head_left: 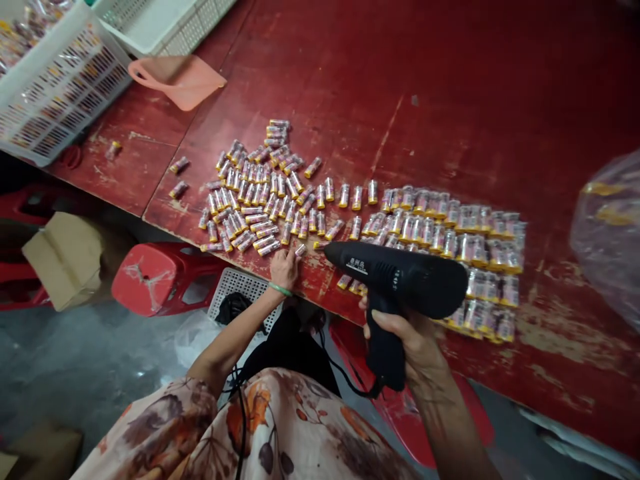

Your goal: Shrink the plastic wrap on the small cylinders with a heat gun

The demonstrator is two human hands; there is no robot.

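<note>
My left hand (285, 270), with a green bangle at the wrist, is at the table's near edge. Its fingers are closed around a small film-wrapped cylinder (300, 250). In my right hand (407, 337) is a black hair dryer (390, 273), gripped by its handle. The dryer's narrow end points left, above another wrapped cylinder (319, 245) near my left hand. A loose pile of such cylinders (260, 193), with yellow ends, lies beyond my left hand. Tighter rows of them (445, 230) lie to the right, partly hidden by the dryer.
The red table (350, 87) has worn paint. A white crate (60, 93) of wrapped goods, a pale tray (165, 33) and an orange scoop (183, 83) occupy the far left. A plastic bag (610, 227) is at right. Red stools (145, 279) and a cardboard box (65, 260) stand below.
</note>
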